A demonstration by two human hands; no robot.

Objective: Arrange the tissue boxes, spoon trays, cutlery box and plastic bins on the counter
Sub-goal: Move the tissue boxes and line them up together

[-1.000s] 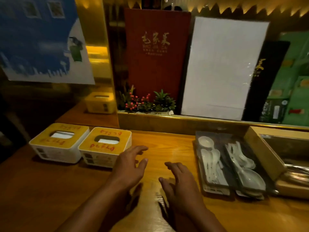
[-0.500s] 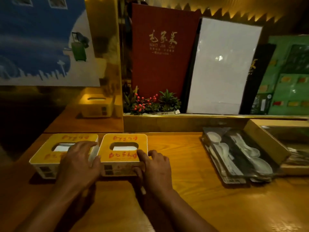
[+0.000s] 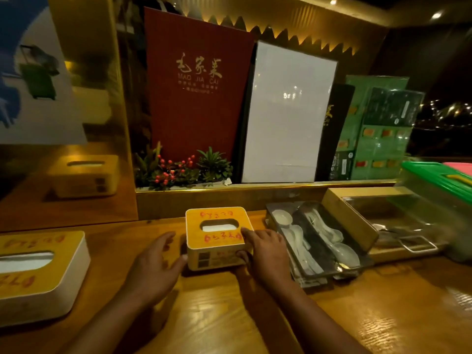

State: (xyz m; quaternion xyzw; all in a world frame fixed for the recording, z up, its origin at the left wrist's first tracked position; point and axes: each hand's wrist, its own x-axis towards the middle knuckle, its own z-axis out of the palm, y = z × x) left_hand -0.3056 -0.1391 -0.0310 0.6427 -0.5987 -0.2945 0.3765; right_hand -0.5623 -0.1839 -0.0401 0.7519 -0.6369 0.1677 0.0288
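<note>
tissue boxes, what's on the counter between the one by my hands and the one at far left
In the head view, only the left hand and bare wooden counter lie between the centre tissue box and the far-left tissue box.

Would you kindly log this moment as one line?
right hand gripping tissue box | left hand at its left side | spoon trays right

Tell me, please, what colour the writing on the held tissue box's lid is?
Red, on the tissue box, head view.
</note>
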